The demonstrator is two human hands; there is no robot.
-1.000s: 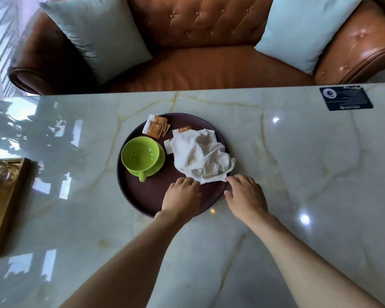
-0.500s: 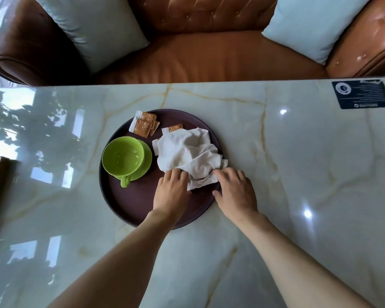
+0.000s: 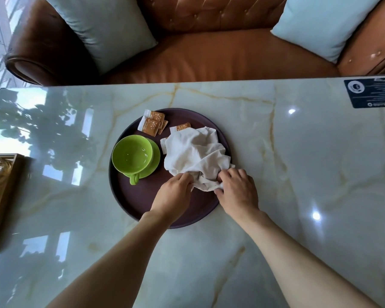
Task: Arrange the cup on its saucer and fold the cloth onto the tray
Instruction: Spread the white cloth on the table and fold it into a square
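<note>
A crumpled white cloth (image 3: 196, 155) is lain on the right half of the round dark tray (image 3: 142, 205), its near edge pinched by both hands; the left hand (image 3: 172, 196) is closed on it from the left and the right hand (image 3: 238, 192) from the right, fingers curled into the fabric; the green cup (image 3: 132, 154) is seated on its green saucer (image 3: 154, 157) at the tray's left, handle turned toward the person, and orange sachets (image 3: 152, 124) are gathered at the far rim, one partly covered by the cloth

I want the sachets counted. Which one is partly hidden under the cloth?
The sachet at the cloth's left edge, beside the saucer; the others lie uncovered farther back.
</note>
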